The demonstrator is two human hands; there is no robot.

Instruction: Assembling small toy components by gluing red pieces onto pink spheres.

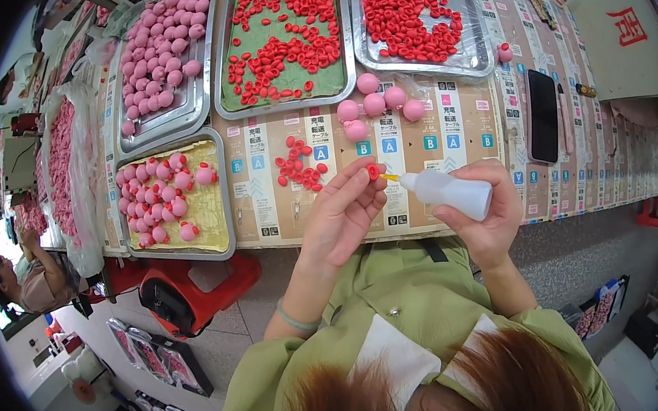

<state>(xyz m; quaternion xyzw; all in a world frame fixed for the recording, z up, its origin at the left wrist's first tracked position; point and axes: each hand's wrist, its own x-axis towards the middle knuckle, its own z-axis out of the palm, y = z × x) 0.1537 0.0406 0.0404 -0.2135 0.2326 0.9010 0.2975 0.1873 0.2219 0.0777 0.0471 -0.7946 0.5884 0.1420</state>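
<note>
Between the fingertips of my left hand (345, 208) is a small red oval piece (373, 171) with a hollow in it. My right hand (492, 209) grips a white squeeze bottle (450, 192), tilted so its thin yellow nozzle (392, 177) points left at the red piece. The nozzle tip is at or very near that piece; contact cannot be made out. Just left of my left hand lies a loose group of red pieces (299, 165) on the table. Several pink balls (374, 104) sit beyond my hands.
Metal trays along the far side hold pink balls (164, 51), red pieces on green lining (281, 32) and more red pieces (409, 11). A nearer left tray holds pink balls with red pieces attached (158, 194). A phone (543, 116) lies right. Another person (34, 273) sits far left.
</note>
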